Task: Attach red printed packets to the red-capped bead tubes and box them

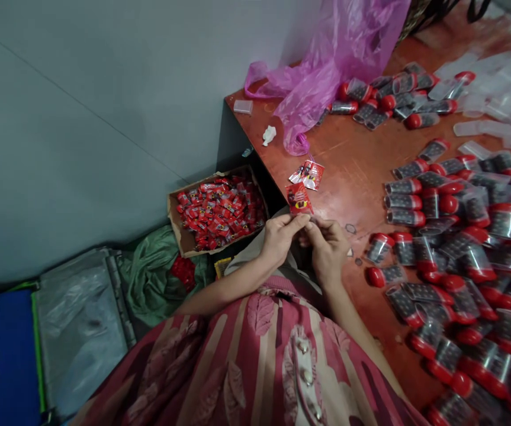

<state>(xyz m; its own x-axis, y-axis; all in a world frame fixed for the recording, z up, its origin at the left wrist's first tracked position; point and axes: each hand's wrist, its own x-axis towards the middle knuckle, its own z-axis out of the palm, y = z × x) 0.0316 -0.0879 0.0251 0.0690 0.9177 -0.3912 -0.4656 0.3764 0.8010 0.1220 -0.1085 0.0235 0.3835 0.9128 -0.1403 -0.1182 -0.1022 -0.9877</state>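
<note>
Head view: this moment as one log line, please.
left hand: pinching red packet; right hand: pinching same packet; carton: red pieces; table: red-ended containers

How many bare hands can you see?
2: the left hand and the right hand, side by side, pinching the lower edge of a small red printed sachet. Some fingers are hidden; no other hands show.

Left hand (280, 238), right hand (330, 247), fingertips (301, 221) together

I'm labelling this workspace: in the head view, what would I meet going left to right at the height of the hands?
Grey wall, green fabric, cardboard box of red packets, left hand, right hand, red-capped containers.
</note>
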